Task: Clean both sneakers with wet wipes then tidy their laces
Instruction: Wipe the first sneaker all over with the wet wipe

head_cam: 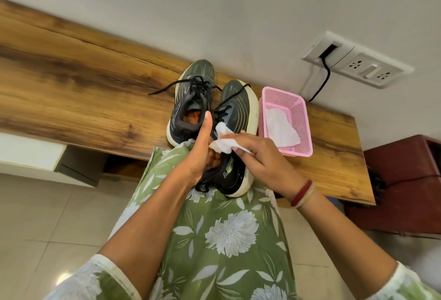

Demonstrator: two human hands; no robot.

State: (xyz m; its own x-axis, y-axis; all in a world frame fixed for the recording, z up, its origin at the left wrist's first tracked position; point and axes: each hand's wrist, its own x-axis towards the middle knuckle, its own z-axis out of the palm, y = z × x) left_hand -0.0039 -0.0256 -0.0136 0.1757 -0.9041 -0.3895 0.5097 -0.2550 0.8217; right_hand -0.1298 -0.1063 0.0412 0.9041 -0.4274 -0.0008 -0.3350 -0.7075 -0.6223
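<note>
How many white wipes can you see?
2. One wipe is held in the right hand over the nearer sneaker; a second wipe lies in the pink basket. More may hide underneath it.

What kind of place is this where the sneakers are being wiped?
Most likely a room in a home: a wooden ledge runs along a plain wall, there is a household switch-and-socket plate on that wall, and the floor is tiled.

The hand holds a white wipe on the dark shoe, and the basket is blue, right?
No. The head view shows the small plastic mesh basket is pink, not blue. The right hand does hold a white wet wipe on the dark grey sneaker.
</note>
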